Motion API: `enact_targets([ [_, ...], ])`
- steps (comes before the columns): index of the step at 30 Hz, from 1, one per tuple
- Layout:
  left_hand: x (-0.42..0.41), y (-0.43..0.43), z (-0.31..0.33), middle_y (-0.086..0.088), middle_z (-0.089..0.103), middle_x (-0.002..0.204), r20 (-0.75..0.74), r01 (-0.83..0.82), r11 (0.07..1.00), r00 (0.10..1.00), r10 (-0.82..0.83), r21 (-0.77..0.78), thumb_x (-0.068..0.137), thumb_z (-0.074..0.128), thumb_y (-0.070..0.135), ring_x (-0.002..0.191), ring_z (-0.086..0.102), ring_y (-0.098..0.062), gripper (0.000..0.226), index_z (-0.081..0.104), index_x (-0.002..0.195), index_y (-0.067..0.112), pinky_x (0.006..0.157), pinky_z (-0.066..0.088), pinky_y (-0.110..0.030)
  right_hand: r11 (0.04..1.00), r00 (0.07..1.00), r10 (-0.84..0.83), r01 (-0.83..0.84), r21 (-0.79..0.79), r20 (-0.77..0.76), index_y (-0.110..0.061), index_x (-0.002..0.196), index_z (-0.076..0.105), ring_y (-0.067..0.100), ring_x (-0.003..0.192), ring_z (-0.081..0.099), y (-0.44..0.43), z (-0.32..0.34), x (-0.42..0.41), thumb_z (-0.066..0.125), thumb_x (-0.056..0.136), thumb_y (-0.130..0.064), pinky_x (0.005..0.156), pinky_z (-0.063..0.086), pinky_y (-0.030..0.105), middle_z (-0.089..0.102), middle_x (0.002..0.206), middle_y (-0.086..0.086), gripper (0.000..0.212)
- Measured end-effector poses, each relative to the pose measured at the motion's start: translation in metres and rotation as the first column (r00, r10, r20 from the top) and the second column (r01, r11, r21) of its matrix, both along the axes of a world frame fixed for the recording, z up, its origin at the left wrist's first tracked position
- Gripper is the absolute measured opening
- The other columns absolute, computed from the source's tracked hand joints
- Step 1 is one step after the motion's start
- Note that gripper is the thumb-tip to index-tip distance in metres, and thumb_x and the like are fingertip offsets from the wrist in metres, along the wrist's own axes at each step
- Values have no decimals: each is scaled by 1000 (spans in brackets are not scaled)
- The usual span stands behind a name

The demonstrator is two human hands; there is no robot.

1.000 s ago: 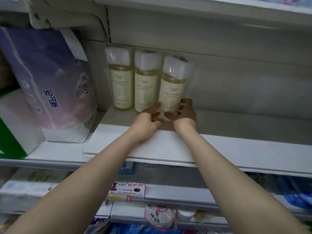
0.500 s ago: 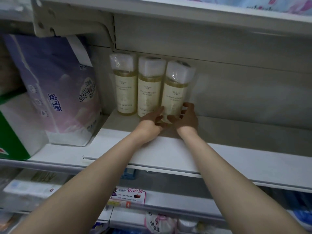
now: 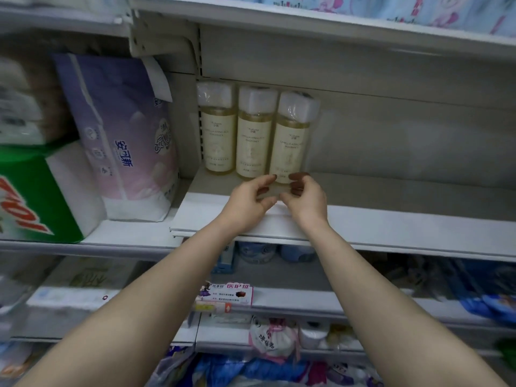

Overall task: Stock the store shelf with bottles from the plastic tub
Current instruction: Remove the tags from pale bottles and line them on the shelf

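Observation:
Three pale yellow bottles with white caps in clear wrap stand in a row at the back left of the white shelf point(image 3: 391, 219): the left bottle point(image 3: 219, 135), the middle bottle point(image 3: 254, 138) and the right bottle point(image 3: 293, 135). All three are upright and touch each other. My left hand point(image 3: 251, 199) and my right hand point(image 3: 304, 196) meet at the base of the right bottle, with fingers and thumbs curled round its lower edge. The hands hide its bottom. The plastic tub is out of view.
A purple tissue pack point(image 3: 125, 141) and a green-and-white pack point(image 3: 42, 191) fill the shelf bay to the left. A metal bracket point(image 3: 164, 37) hangs above the bottles. Bare shelf runs right of the bottles. Lower shelves hold packaged goods and a price tag point(image 3: 226, 294).
The right bottle was tilted and has been stood upright against the middle one. Both hands have slid down and back toward its base. The view has shifted, so the bottles sit lower in frame.

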State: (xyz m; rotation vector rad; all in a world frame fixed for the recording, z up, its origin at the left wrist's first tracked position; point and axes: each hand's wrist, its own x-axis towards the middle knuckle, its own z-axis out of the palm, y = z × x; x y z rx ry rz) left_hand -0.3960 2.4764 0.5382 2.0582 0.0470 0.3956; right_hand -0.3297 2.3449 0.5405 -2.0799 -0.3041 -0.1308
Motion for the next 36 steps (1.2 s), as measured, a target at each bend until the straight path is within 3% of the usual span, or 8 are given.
enact_targets([
  [3, -31, 6, -1, 2, 59, 136, 36, 3, 1000, 999, -2, -19, 93, 64, 9, 124, 56, -11, 48, 53, 139, 15, 104, 43, -23, 999, 1000, -7, 6, 40, 22, -20, 116, 64, 15, 100, 65, 5, -2, -33, 72, 84, -11, 96, 51, 34, 68, 105, -5, 35],
  [9, -101, 15, -14, 2, 67, 118, 81, -37, 996, 996, 43, -75, 93, 63, 6, 114, 62, -10, 38, 61, 128, 19, 100, 47, -22, 992, 997, -3, -7, 128, 78, -18, 107, 68, 12, 91, 66, 13, -13, -109, 69, 86, -4, 88, 54, 28, 67, 96, -9, 25],
  [14, -154, 27, -37, -2, 68, 116, 97, -25, 994, 995, 35, -105, 92, 62, 1, 111, 63, -11, 36, 62, 127, 14, 100, 48, -21, 990, 993, 34, -49, 134, 112, -23, 100, 67, 5, 85, 66, 20, -36, -166, 68, 87, -3, 70, 47, 4, 68, 94, -12, 23],
  [17, -185, 34, -61, 2, 68, 116, 81, -29, 994, 996, 38, -105, 93, 62, 3, 110, 63, -8, 36, 62, 126, 16, 99, 49, -20, 989, 991, 88, -98, 108, 97, -21, 105, 67, -1, 85, 63, 23, -66, -200, 68, 88, -4, 73, 46, 4, 67, 96, -12, 24],
  [23, -225, 43, -134, -1, 72, 111, -61, -77, 984, 996, 68, -162, 92, 63, 5, 106, 67, -11, 30, 66, 119, 18, 99, 51, -29, 992, 992, 114, -111, 51, -57, -20, 101, 68, 8, 86, 67, 28, -145, -241, 68, 86, -4, 81, 55, 22, 71, 95, -9, 22],
  [28, -246, 42, -188, 1, 69, 106, -179, -134, 963, 979, 93, -233, 92, 61, 1, 98, 65, -5, 30, 65, 117, 16, 91, 47, -11, 988, 969, 150, -153, -1, -196, -22, 99, 68, 6, 80, 65, 30, -205, -258, 67, 84, -1, 81, 53, 22, 68, 89, -13, 26],
  [32, -255, 40, -235, 2, 69, 104, -283, -188, 949, 953, 113, -253, 93, 61, 3, 99, 65, -7, 30, 64, 115, 23, 92, 49, -15, 980, 935, 185, -199, -15, -303, -22, 97, 66, 6, 80, 64, 27, -250, -263, 67, 87, 1, 80, 54, 22, 68, 91, -9, 25],
  [36, -271, 37, -278, -4, 69, 108, -369, -255, 933, 917, 150, -255, 94, 59, 1, 95, 63, -1, 29, 65, 121, 10, 88, 47, -7, 968, 906, 214, -248, -47, -366, -22, 99, 65, 5, 81, 63, 23, -295, -269, 68, 87, 0, 80, 53, 20, 66, 90, -12, 26],
])
